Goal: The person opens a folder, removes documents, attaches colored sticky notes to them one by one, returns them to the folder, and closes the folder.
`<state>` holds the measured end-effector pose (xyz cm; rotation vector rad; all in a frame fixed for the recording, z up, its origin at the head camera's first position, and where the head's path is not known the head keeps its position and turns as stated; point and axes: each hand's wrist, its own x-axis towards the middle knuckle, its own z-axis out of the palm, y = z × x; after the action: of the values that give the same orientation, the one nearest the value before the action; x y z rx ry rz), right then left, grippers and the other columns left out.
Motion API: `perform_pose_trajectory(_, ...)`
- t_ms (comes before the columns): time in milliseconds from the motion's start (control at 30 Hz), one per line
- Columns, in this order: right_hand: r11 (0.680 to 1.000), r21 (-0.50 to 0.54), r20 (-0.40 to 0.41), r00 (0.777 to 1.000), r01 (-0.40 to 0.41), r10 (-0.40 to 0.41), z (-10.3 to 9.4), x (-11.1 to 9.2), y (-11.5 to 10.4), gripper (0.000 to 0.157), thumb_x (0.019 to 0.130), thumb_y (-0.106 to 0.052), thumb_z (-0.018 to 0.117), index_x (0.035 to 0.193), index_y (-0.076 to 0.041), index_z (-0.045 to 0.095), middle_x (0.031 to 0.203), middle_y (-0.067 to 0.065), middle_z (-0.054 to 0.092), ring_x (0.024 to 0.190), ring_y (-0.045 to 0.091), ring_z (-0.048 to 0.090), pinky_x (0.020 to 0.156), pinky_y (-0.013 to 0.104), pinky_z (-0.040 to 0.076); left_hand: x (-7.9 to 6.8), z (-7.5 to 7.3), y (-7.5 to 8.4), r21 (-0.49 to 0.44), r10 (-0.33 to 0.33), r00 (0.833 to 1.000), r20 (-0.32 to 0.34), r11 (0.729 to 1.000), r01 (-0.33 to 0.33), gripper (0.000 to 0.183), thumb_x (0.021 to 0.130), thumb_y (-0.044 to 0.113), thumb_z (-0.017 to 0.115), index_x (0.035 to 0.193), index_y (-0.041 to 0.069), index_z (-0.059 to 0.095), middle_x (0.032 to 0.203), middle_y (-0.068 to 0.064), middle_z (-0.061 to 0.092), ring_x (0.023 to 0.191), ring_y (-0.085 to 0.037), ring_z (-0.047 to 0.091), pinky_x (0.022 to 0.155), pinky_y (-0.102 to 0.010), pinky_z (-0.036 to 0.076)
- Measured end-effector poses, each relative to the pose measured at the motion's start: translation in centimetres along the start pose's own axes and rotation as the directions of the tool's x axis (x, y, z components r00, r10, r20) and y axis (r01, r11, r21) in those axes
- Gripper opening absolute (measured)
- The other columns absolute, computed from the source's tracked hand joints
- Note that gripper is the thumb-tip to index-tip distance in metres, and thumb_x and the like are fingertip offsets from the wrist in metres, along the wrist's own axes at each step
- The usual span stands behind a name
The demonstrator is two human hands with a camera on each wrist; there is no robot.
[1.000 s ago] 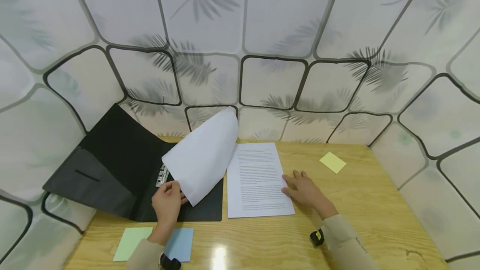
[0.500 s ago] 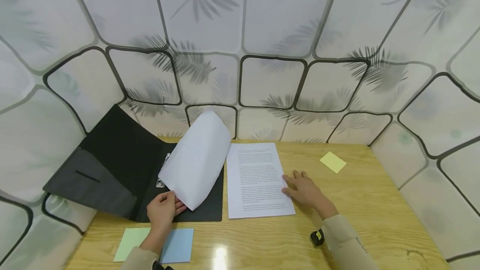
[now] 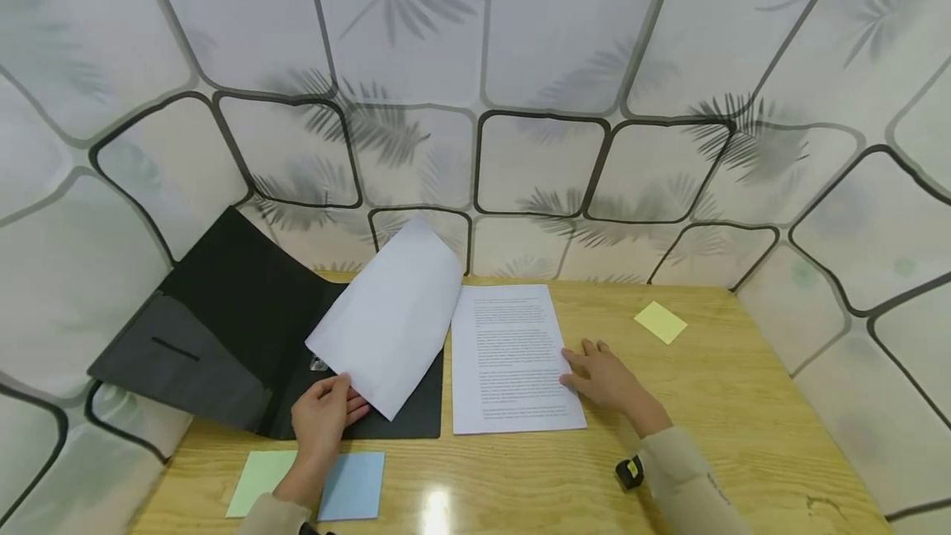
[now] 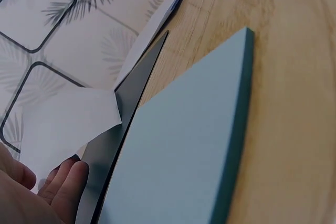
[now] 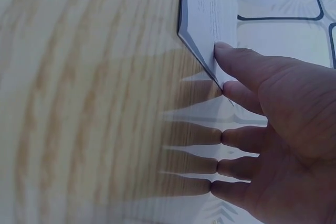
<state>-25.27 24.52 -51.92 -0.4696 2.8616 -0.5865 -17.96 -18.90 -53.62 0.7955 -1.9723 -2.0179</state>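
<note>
A white sheet leans curved over the open black clipboard folder, its top corner raised toward the wall. My left hand pinches the sheet's lower left edge, thumb above and fingers below. The sheet partly hides the folder's metal clip. To the right lies a stack of printed paper, flat on the table. My right hand rests at its right edge; in the right wrist view the thumb lies on the paper, the index fingertip meets the edge, and the other fingertips touch the table.
Nearest the front edge are a green sticky-note pad and a blue pad, both close to my left forearm. A yellow sticky note lies at the back right of the wooden table. A patterned wall surrounds the table.
My left hand has shifted slightly left and down along the sheet's lower edge. The sheet's top has swung left and its lower left side covers more of the clip. My right hand stays put.
</note>
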Motion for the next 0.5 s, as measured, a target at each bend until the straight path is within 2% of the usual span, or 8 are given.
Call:
perform_pose_trajectory(100, 1.0, -0.009, 0.004, 1.0, 0.006, -0.006, 0.2, 0.1, 0.2, 0.061, 0.105, -0.036, 0.064, 0.153, 0.0, 0.052, 0.159, 0.045, 0.03, 0.145, 0.072, 0.024, 0.114, 0.079, 0.031, -0.1, -0.5, 0.0, 0.054, 0.038, 0.999, -0.02, 0.998, -0.036, 0.038, 0.105, 0.02, 0.061, 0.128, -0.01, 0.066, 0.087, -0.007, 0.079, 0.066, -0.002, 0.075, 0.063, -0.024, 0.064)
perform_pose_trajectory(200, 1.0, -0.008, 0.013, 1.0, 0.004, -0.004, 0.3, 0.2, 0.3, 0.061, 0.105, -0.036, 0.064, 0.154, -0.001, 0.052, 0.16, 0.045, 0.03, 0.146, 0.072, 0.024, 0.115, 0.079, 0.03, -0.2, -1.1, -0.1, 0.108, 0.108, 0.993, -0.037, 0.989, -0.104, 0.033, 0.105, 0.018, 0.064, 0.123, -0.009, 0.07, 0.091, -0.012, 0.08, 0.067, -0.001, 0.074, 0.063, -0.022, 0.063)
perform_pose_trajectory(333, 1.0, -0.02, 0.009, 1.0, 0.006, -0.006, 0.2, 0.2, 0.3, 0.061, 0.105, -0.036, 0.065, 0.153, -0.001, 0.053, 0.159, 0.045, 0.031, 0.145, 0.072, 0.025, 0.115, 0.078, 0.032, -0.5, -1.5, 0.0, 0.183, 0.235, 0.971, -0.039, 0.957, -0.224, 0.028, 0.105, 0.017, 0.066, 0.116, -0.008, 0.074, 0.092, -0.02, 0.08, 0.065, 0.001, 0.073, 0.061, -0.02, 0.062)
perform_pose_trajectory(400, 1.0, -0.019, 0.007, 1.0, 0.004, -0.004, 0.1, 0.2, 0.3, 0.061, 0.105, -0.036, 0.066, 0.153, -0.001, 0.053, 0.159, 0.045, 0.031, 0.145, 0.072, 0.025, 0.115, 0.078, 0.032, -0.7, -1.2, 0.1, 0.211, 0.313, 0.95, -0.021, 0.93, -0.301, 0.025, 0.104, 0.015, 0.067, 0.111, -0.006, 0.076, 0.09, -0.021, 0.08, 0.064, 0.0, 0.073, 0.06, -0.018, 0.061)
perform_pose_trajectory(433, 1.0, -0.017, 0.007, 1.0, 0.004, -0.004, 0.1, 0.2, 0.3, 0.061, 0.105, -0.036, 0.066, 0.153, -0.002, 0.053, 0.159, 0.045, 0.031, 0.145, 0.072, 0.025, 0.115, 0.078, 0.032, -0.8, -1.0, 0.1, 0.215, 0.358, 0.934, -0.007, 0.913, -0.348, 0.022, 0.103, 0.013, 0.068, 0.109, -0.006, 0.076, 0.089, -0.021, 0.08, 0.064, 0.0, 0.073, 0.06, -0.017, 0.06)
perform_pose_trajectory(500, 1.0, -0.006, 0.009, 1.0, 0.001, -0.001, 0.1, 0.2, 0.2, 0.061, 0.105, -0.035, 0.066, 0.154, -0.002, 0.052, 0.16, 0.045, 0.03, 0.146, 0.072, 0.024, 0.115, 0.078, 0.031, -1.1, -0.3, 0.2, 0.23, 0.461, 0.887, 0.035, 0.86, -0.456, 0.015, 0.101, 0.009, 0.07, 0.103, -0.005, 0.078, 0.085, -0.019, 0.079, 0.065, -0.002, 0.074, 0.06, -0.014, 0.059)
